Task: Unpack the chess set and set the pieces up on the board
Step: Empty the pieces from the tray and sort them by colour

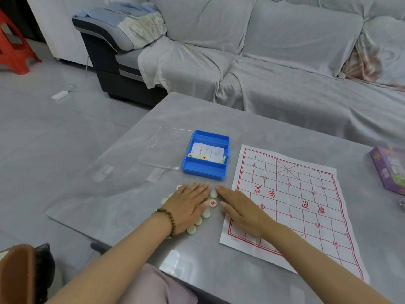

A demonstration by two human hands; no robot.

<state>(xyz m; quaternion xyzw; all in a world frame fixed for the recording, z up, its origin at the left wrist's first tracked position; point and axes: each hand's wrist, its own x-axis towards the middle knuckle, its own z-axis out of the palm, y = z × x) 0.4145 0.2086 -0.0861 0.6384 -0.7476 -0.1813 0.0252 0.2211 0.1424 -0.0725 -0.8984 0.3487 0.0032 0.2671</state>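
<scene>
Both hands lie flat and outstretched: the left hand covers the loose pieces on the surface, the right hand flanks them, nearer the board to their right. Beyond, the blue box holds a few more.

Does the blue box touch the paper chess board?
Apart. The head view shows a narrow strip of bare grey table between the blue box and the left edge of the paper chess board.
</scene>
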